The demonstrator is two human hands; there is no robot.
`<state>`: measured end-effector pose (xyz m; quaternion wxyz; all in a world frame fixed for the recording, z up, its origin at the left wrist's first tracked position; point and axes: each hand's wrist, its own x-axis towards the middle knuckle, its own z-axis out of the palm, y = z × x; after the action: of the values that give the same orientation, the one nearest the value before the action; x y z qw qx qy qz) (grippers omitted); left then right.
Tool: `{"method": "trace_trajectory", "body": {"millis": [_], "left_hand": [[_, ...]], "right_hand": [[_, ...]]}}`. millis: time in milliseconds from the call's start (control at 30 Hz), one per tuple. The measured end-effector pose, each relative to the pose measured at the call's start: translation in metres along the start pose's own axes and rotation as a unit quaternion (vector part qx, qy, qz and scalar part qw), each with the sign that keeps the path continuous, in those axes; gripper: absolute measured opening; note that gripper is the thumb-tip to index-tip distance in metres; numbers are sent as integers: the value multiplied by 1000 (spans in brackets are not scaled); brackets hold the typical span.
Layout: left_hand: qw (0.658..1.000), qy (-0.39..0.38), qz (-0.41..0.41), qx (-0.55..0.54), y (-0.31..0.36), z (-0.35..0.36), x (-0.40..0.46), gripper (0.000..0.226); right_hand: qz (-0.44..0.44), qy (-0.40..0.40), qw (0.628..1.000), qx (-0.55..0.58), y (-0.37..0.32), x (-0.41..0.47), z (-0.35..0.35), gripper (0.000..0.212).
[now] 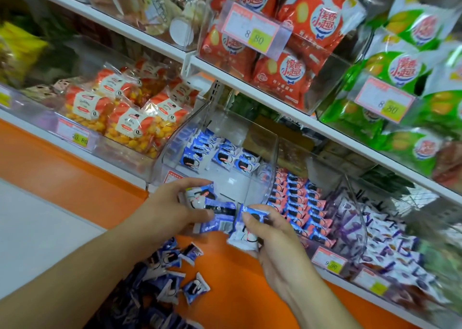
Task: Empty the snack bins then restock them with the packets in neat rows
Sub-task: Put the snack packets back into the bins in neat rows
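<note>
A clear, curved plastic bin (220, 153) sits on the lower shelf, a short row of glossy blue-and-white packets (220, 155) lined up at its back. Just in front of its lip, the left hand (172, 208) curls around a small bundle of crinkly packets (212, 210), thumb on top. The right hand (272, 238) pinches one flat packet (246, 231) between thumb and fingers. More loose packets (172, 273) lie scattered on the orange ledge (62, 168) below.

Head view: tilted, looks down, close on shelf bins (220, 138).
</note>
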<state>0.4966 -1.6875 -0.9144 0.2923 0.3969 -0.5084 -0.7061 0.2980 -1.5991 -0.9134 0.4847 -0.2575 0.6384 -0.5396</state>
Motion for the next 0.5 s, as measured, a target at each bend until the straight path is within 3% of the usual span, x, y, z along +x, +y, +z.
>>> {"method": "trace_trajectory", "body": {"millis": [133,367,500], "left_hand": [[996,36,26,76,1,-12,5,59],[981,56,66,174,9,-35,6,57],[980,100,60,163,10,-64,10,61]], "right_hand": [[11,-28,999,12,-7,0,-5,36],[-108,-44,985,-128,-30,6,12,40],[-199,-11,951,-238,-53,48,38,36]]}}
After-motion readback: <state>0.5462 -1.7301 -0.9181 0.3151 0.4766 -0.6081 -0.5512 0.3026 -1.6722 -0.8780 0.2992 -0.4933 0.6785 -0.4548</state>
